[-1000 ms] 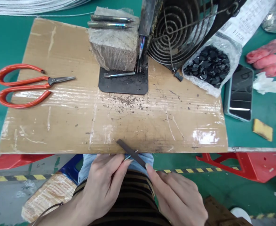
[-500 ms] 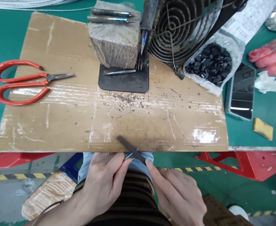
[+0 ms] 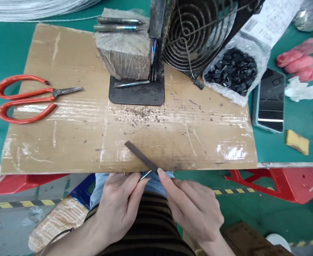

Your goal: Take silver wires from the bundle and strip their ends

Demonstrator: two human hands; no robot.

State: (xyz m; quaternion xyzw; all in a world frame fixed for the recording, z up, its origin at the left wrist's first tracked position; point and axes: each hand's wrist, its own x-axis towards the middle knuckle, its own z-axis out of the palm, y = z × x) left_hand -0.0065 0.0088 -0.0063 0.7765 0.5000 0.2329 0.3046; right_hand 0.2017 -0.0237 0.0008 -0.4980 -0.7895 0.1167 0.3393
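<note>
My left hand is closed in a pinch on a thin pointed metal tip at the near edge of the cardboard sheet. My right hand is closed on a flat dark file, forefinger stretched along it. The file slants up and left across the metal tip and over the cardboard's edge. Both hands sit just below the table edge, over my striped top.
Red-handled scissors lie at the left. A block with metal tips, a black plate and a wire-guarded fan stand at the back. To the right are a bag of black parts, a phone and a yellow sponge.
The file has slid forward and left over the metal tip, further onto the cardboard. My right hand followed it. The left hand has stayed put.
</note>
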